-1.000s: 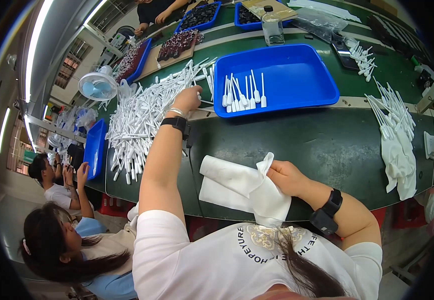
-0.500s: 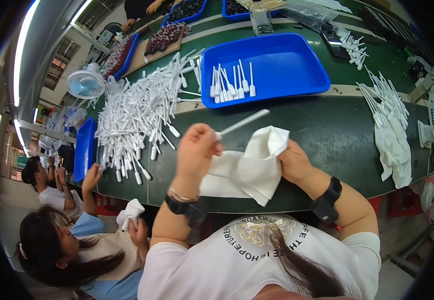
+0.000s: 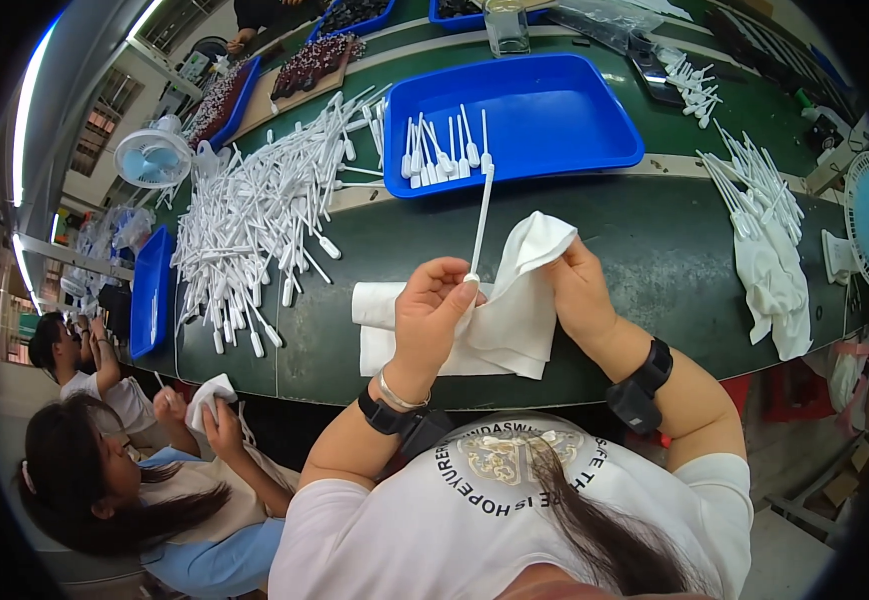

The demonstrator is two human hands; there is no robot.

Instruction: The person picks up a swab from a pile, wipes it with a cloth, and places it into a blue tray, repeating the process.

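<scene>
My left hand (image 3: 429, 318) is closed in a pinch on the thick end of a white plastic dropper (image 3: 483, 225). The dropper's thin stem points up and away, its tip overlapping the near rim of the blue tray (image 3: 565, 115) from this view. A white cloth (image 3: 540, 243) is gripped by its raised corner in my right hand (image 3: 583, 285). The rest of the cloth lies folded on the dark green table, under and beside my left hand. Several similar droppers (image 3: 445, 150) stand lined up along the tray's left side.
A large heap of white droppers (image 3: 255, 220) covers the table at left. To the right, another bunch (image 3: 760, 190) lies on a white cloth (image 3: 773, 285), near a fan (image 3: 868, 220). A glass jar (image 3: 508, 30) stands behind the tray. A co-worker (image 3: 105, 470) sits close at my left, holding a cloth.
My left hand has come down and nearer to the cloth, and the dropper has swung from slanting right to nearly upright. The co-worker's hand has moved from the table to their cloth.
</scene>
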